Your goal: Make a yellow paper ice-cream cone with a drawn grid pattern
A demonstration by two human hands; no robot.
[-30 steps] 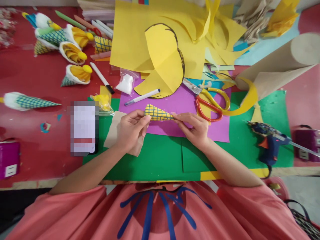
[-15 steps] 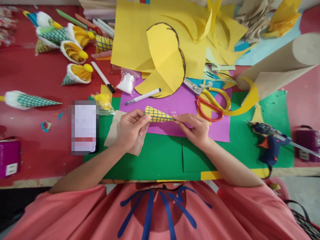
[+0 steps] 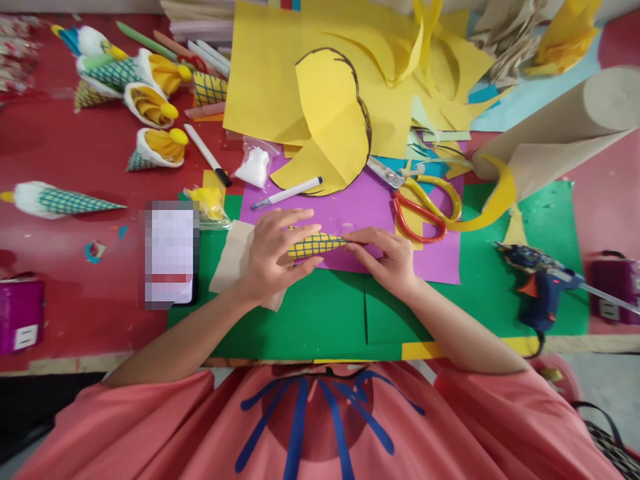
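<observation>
A yellow paper cone [image 3: 313, 245] with blue-green grid lines lies sideways between my hands, its tip to the right. My right hand [image 3: 387, 257] pinches the pointed tip between thumb and fingers. My left hand [image 3: 275, 253] is spread around the wide end, thumb below and fingers above; whether it touches the cone I cannot tell. Under my left hand lies a beige piece of paper [image 3: 233, 257]. Beneath the cone is a purple sheet [image 3: 435, 263] on a green sheet [image 3: 320, 327]. A white marker [image 3: 287, 193] rests just above.
Red-and-yellow-handled scissors [image 3: 420, 207] lie to the right, with a glue gun [image 3: 543, 293] beyond. A phone [image 3: 171, 253] lies at left. Finished cones [image 3: 163, 147] sit upper left. Yellow paper [image 3: 265, 73] and a brown paper roll [image 3: 550, 127] lie at the back.
My left hand has let its pinch on the cone's wide end go and spread its fingers around it. The right hand still holds the tip, shifted slightly left.
</observation>
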